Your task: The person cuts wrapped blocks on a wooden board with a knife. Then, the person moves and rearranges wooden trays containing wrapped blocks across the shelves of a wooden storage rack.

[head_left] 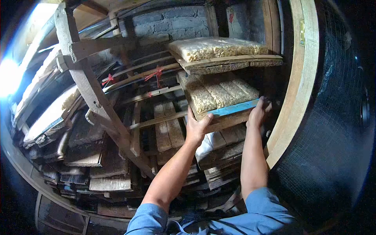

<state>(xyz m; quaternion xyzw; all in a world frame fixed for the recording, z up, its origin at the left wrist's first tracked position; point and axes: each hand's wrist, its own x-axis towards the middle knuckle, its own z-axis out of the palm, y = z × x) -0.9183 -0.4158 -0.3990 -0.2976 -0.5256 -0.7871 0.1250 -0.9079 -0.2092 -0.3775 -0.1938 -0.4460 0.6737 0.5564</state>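
Tray with slabs is at the right edge of the rack; our left hand and right hand clamp its front corners, spread apart, we judge, to keep it level.

A gray block wall is behind the wood rack. Bright light shines by the rack's left edge.
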